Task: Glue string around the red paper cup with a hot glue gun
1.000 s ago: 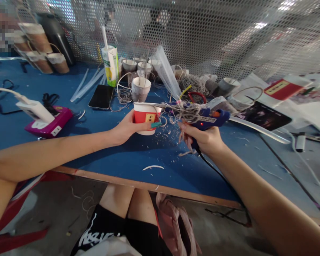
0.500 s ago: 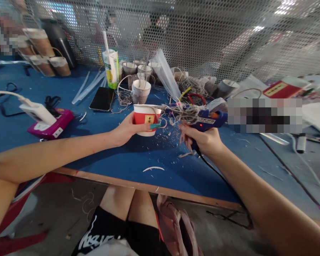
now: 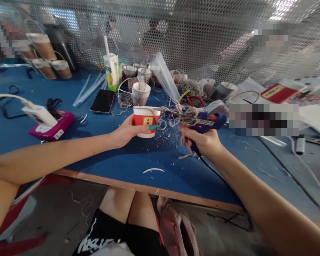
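My left hand [image 3: 126, 131] is closed around a red and white paper cup [image 3: 139, 121] with a yellow label, held upright over the blue table [image 3: 117, 160]. A strand of cord loops down at the cup's right side. In my right hand [image 3: 202, 140] is a blue hot glue gun [image 3: 213, 122], its red light lit and its front wrapped in stringy grey strands. The gun's nozzle end points left, at the cup's rim; whether it touches the cup I cannot tell. White scraps lie on the table between my hands.
Behind the cup stand several grey cord-wrapped cups [image 3: 141, 93], a drink carton [image 3: 112, 73] and a black phone [image 3: 102, 101]. A purple power strip [image 3: 52, 126] sits on the left. Clear glue sticks [image 3: 165, 78] lean at the back. The gun's black cable [image 3: 218, 174] runs over the table edge.
Both hands keep their grips on the cup and the glue gun, with barely any movement. The whole view has shifted slightly, so the background items sit a little lower.
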{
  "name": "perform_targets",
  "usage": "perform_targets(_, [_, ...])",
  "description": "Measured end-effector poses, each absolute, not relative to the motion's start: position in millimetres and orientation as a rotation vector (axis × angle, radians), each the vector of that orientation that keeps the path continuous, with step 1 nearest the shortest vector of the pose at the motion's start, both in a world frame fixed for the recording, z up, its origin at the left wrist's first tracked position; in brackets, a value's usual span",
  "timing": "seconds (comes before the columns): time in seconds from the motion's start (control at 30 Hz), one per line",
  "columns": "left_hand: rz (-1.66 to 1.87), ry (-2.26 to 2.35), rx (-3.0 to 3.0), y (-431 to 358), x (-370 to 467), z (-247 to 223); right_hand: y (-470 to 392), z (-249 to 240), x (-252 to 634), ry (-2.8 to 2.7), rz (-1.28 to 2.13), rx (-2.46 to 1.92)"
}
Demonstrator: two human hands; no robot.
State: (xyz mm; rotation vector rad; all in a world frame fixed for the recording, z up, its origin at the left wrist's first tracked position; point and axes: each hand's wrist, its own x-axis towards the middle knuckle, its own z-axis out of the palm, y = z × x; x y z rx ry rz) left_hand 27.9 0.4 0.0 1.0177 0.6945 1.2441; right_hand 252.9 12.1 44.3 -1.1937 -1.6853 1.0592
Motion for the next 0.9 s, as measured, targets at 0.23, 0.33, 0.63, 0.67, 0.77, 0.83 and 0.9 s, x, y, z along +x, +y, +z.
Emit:
perform_targets(0.23, [1.246, 0.739, 0.963, -1.7, 28.4, 3.7, 14.0, 42.8, 253.7, -1.68, 1.05, -1.188])
perform_targets(0.33, [1.251, 0.754, 0.95, -1.8, 28.3, 4.0, 15.7, 40.9, 254.5, -1.686, 1.051, -1.18])
perform_targets(0.63, [1.245, 0.73, 0.957, -0.5, 27.4, 3.5, 15.4, 41.5, 254.9, -1.692, 1.064, -1.189])
perform_targets(0.67, [1.245, 0.718, 0.979, -0.1, 27.0, 2.7, 15.1, 41.8, 254.7, -1.686, 1.066, -1.186])
perform_targets(0.77, [1.249, 0.703, 1.06, 1.5, 26.1, 0.4, 14.5, 42.1, 254.0, -1.677, 1.075, -1.176])
perform_targets(0.83, [1.249, 0.713, 1.08, 2.2, 26.0, -0.2, 14.2, 41.9, 253.8, -1.678, 1.071, -1.17])
perform_targets(0.9, [1.252, 0.72, 1.054, 2.2, 26.4, 0.4, 14.1, 41.7, 253.8, -1.673, 1.069, -1.172])
